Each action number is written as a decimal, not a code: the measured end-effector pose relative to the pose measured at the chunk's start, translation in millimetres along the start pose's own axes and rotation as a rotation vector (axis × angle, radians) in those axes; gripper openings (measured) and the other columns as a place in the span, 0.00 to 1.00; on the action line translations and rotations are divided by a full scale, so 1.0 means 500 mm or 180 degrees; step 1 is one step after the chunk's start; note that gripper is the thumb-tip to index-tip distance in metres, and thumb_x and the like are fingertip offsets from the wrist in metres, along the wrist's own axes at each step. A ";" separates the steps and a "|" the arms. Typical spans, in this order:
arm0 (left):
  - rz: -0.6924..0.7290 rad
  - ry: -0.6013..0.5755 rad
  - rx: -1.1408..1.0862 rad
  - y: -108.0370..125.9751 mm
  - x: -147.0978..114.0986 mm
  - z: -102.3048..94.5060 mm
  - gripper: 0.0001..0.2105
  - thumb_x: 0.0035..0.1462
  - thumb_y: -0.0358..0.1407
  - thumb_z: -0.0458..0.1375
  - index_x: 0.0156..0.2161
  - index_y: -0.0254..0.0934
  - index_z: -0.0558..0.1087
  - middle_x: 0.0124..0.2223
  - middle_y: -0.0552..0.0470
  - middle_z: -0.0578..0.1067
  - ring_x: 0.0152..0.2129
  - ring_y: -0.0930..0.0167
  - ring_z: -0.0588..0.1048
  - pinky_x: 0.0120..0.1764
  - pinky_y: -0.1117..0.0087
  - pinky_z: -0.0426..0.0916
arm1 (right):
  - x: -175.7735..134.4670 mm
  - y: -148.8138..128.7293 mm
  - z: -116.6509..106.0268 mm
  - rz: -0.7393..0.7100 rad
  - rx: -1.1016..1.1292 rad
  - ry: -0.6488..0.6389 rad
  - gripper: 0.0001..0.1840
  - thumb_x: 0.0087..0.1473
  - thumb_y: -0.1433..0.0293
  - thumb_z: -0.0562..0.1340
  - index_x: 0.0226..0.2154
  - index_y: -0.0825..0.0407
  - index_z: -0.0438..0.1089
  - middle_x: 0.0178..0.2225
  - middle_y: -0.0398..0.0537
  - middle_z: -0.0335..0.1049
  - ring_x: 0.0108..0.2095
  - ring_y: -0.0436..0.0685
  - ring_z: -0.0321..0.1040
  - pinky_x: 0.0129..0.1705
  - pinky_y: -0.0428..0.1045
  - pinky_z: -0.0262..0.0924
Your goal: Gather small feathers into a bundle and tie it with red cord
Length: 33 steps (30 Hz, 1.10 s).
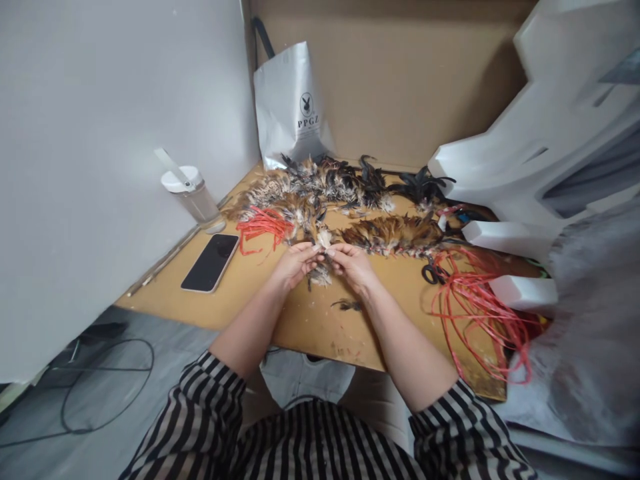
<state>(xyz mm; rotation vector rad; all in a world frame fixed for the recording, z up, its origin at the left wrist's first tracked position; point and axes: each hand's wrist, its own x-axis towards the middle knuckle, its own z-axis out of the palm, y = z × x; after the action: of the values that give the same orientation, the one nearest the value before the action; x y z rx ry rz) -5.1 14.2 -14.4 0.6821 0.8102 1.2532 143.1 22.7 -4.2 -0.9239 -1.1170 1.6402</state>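
Observation:
My left hand (296, 265) and my right hand (353, 268) meet over the middle of the table, thumbs and fingertips pinched together. Between them is a small pale feather (325, 238), its lower end hidden by the fingers. Under the hands lies a fluffy grey-white tuft of feathers (321, 275). Just beyond my right hand stretches a row of brown feathers (395, 233). Left of my left hand are short red plastic strips (263, 227). A small dark feather tuft (349, 305) lies nearer the table's front edge.
Mixed feathers (300, 183) are heaped at the back, before a silver bag (287, 110). A phone (210, 263), a lidded cup (194, 197) and a thin stick (163, 262) are at left. Black-handled scissors (433, 273), long red strings (470, 293) and white foam pieces (495, 167) occupy the right.

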 end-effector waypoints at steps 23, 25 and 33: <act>0.0442 0.0093 0.0292 -0.011 -0.007 0.015 0.09 0.41 0.33 0.65 0.24 0.30 0.70 0.23 0.52 0.72 0.19 0.79 0.69 0.24 0.79 0.62 | -0.010 0.010 0.009 -0.1284 -0.2121 0.0324 0.12 0.45 0.62 0.61 0.28 0.54 0.69 0.28 0.47 0.68 0.27 0.51 0.62 0.31 0.46 0.56; 0.0469 0.0078 0.0292 -0.010 -0.008 0.015 0.09 0.41 0.34 0.65 0.24 0.30 0.69 0.24 0.52 0.72 0.19 0.79 0.69 0.24 0.79 0.62 | -0.021 0.001 0.012 -0.1750 -0.2912 0.0497 0.10 0.48 0.63 0.59 0.29 0.53 0.70 0.30 0.48 0.67 0.29 0.51 0.61 0.33 0.46 0.55; 0.0004 -0.0128 0.0013 -0.012 -0.010 0.014 0.08 0.41 0.31 0.65 0.26 0.29 0.71 0.25 0.52 0.73 0.22 0.79 0.71 0.27 0.79 0.65 | -0.034 -0.010 0.013 -0.2240 -0.4119 0.0627 0.12 0.54 0.63 0.54 0.28 0.52 0.68 0.30 0.48 0.65 0.31 0.52 0.60 0.33 0.45 0.50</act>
<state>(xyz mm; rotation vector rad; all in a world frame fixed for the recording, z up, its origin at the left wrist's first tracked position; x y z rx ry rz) 3.4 7.8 -14.8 0.7091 0.7796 1.2356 143.6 5.8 3.8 -1.1817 -2.0655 0.1096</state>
